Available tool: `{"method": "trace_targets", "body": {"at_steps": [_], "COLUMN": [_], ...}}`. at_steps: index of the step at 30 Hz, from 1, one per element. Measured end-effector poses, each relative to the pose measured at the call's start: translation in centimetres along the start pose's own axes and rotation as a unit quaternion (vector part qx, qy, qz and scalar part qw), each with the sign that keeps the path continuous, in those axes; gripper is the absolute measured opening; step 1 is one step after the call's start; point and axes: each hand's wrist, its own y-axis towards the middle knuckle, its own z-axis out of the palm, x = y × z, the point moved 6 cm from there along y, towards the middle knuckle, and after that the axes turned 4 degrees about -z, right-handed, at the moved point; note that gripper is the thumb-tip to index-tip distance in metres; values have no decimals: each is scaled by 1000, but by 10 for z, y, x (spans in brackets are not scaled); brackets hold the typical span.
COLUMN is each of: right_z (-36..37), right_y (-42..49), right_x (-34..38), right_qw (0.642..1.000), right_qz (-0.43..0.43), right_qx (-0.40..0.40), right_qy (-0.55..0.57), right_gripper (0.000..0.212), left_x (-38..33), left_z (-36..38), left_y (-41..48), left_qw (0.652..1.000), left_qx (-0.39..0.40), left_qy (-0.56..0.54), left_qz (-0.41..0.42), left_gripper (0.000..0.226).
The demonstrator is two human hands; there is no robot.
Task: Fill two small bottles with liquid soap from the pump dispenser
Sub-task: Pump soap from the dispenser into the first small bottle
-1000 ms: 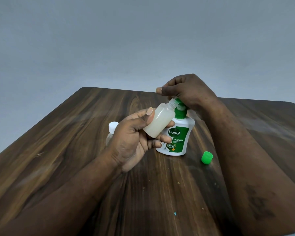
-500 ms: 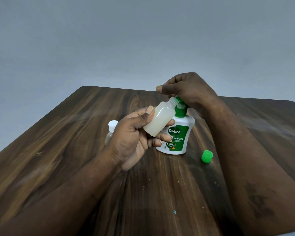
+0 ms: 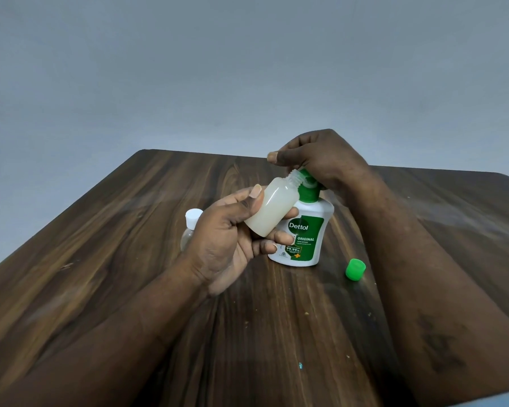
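Translucent plastic small bottle (image 3: 272,208), milky soap inside, is gripped tilted in the curled left hand (image 3: 227,239), neck held at the green spout of the white pump dispenser (image 3: 309,233). Its pump head is covered, seemingly clasped, by the curled right hand (image 3: 321,160).

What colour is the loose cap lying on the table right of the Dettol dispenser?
Bright green; the loose cap shows clearly in the head view, its only view.

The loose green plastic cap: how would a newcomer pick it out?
On the dark wooden table, find the white pump dispenser with the green label near the middle. Right of its base lies the small round green plastic cap, alone on the wood. It is the only green piece lying loose, joined to no bottle.
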Motion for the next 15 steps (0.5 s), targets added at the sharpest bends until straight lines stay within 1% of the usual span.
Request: {"method": "trace_targets", "body": {"at_steps": [4,11,15], "right_z": [-4,2,1], "right_y": [0,0,0], "right_x": [5,-2,-2], "right_qw": [1000,1000,1000], "right_qz": [-21,4,3], "right_qx": [-9,5,5], "right_qy": [-4,-2,-8], "right_gripper": [32,33,33], "left_x": [-1,0,2], "left_z": [0,-1,-2], "left_y": [0,0,1], "left_qw": [1000,1000,1000], "left_qx": [2,-6,-6], "left_qy": [-5,2,4], "left_qz": [-1,-1,-3], "left_gripper": [41,44,44]}}
